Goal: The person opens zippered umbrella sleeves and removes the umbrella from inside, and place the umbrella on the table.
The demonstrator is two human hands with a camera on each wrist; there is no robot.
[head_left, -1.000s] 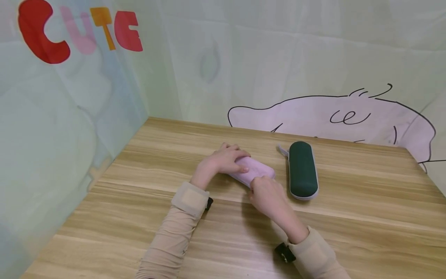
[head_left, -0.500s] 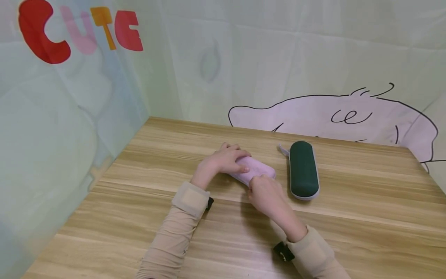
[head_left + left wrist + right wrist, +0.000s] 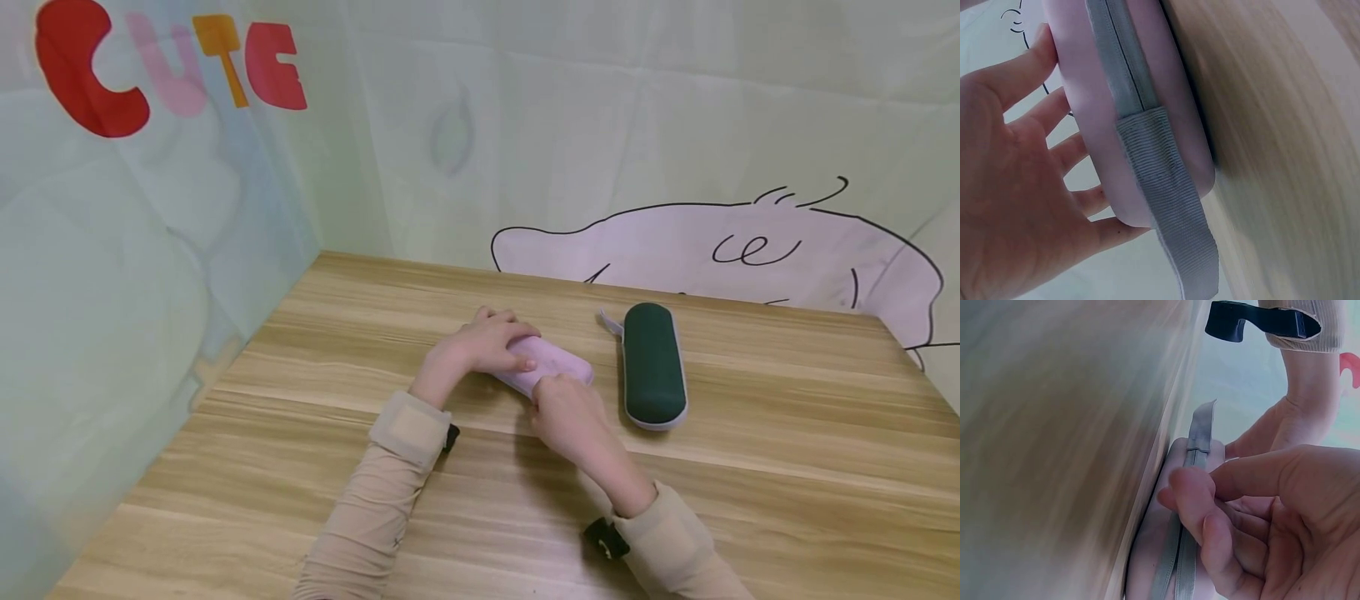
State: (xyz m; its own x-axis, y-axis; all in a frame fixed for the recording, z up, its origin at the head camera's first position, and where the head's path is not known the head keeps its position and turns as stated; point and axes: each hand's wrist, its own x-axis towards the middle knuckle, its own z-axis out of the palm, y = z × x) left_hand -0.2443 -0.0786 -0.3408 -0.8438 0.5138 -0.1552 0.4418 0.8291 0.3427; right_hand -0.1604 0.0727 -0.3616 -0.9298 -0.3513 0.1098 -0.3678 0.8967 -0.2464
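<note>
A pale pink zip case [image 3: 558, 360] lies on the table, its grey zipper [image 3: 1124, 69] running along the side. My left hand [image 3: 486, 343] holds its far-left end, thumb on top and fingers over the far side. A grey fabric tab [image 3: 1172, 194] sticks out from that end. With thumb and forefinger my right hand [image 3: 1260, 531] pinches at the zipper on the near side; the zipper pull is hidden by those fingers. Below them, in the right wrist view, the zipper tapes stand slightly apart.
To the right of the pink case lies a dark green case [image 3: 652, 362] with a pale edge and a small strap [image 3: 611, 323]. The wooden table [image 3: 337, 333] meets printed cloth walls [image 3: 405, 150] at the back and left.
My right hand has shifted slightly left along the near side of the pink case. The left hand and both cases have stayed put.
</note>
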